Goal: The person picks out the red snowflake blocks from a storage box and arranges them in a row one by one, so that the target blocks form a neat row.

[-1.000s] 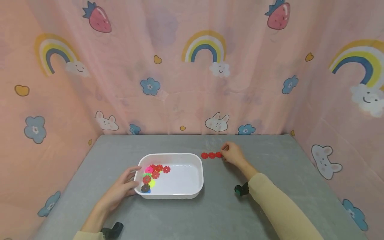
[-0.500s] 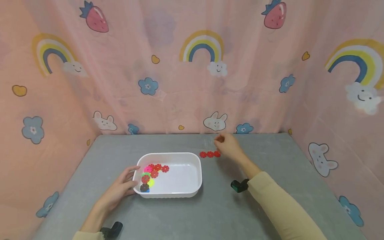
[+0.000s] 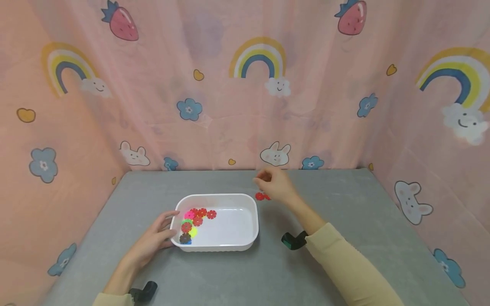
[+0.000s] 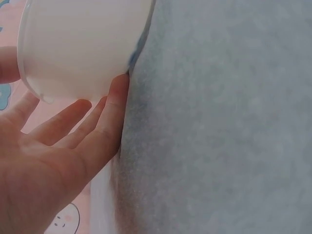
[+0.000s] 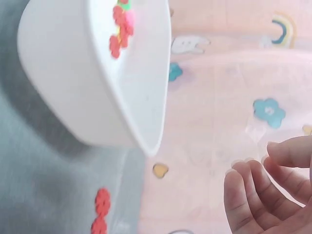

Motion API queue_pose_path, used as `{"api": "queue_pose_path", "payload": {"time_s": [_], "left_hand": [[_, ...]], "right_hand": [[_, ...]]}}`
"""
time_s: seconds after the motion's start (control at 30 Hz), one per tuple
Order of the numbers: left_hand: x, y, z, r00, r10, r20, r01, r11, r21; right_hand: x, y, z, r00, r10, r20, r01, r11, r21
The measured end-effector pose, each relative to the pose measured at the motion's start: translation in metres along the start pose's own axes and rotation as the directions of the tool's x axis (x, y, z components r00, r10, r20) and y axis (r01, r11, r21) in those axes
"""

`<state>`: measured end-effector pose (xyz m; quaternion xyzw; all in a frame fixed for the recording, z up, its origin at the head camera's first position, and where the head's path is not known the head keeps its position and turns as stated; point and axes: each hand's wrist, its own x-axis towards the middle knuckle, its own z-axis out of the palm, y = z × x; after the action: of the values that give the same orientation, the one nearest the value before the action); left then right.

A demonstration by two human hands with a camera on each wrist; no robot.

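White plastic tray point(image 3: 235, 228), held at its end rim by your left hand point(image 3: 150, 241), contains flower pieces point(image 3: 197, 221); beyond, move your right hand point(image 3: 278, 186), loosely curled with nothing visibly held, well clear of the red row point(image 3: 260, 196) on the desk point(image 3: 222, 278).

A white tub point(image 3: 233, 229) and a scatter of colour

The tub sits upright on the grey table point(image 3: 214, 276), with flower-shaped discs point(image 3: 197, 221), mostly red, some pink, green and yellow, bunched at its left end. Red discs point(image 3: 260, 196) lie flat in a row just beside its far right corner.
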<state>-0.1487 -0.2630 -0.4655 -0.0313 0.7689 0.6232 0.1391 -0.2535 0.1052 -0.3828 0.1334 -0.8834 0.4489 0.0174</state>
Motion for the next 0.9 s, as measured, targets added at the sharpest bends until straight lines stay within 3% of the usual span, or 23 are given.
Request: {"api": "queue_pose_path", "payload": {"time_s": [0.47,0.77,0.9], "left_hand": [[0.001,-0.001,-0.001,1.000,0.004,0.015,-0.004,1.000,-0.011],[0.001,-0.001,-0.003,1.000,0.004,0.014,-0.004,1.000,-0.016],[0.000,0.000,-0.002,1.000,-0.002,0.018,0.003,1.000,-0.018]], "right_hand": [[-0.009,-0.028,0.043,0.994,-0.071,0.088,0.070,0.997,0.020],[-0.007,-0.030,0.078,0.983,-0.075,0.167,0.075,0.997,0.002],[-0.005,-0.030,0.093,0.975,-0.038,0.217,0.047,0.998,-0.036]]}}
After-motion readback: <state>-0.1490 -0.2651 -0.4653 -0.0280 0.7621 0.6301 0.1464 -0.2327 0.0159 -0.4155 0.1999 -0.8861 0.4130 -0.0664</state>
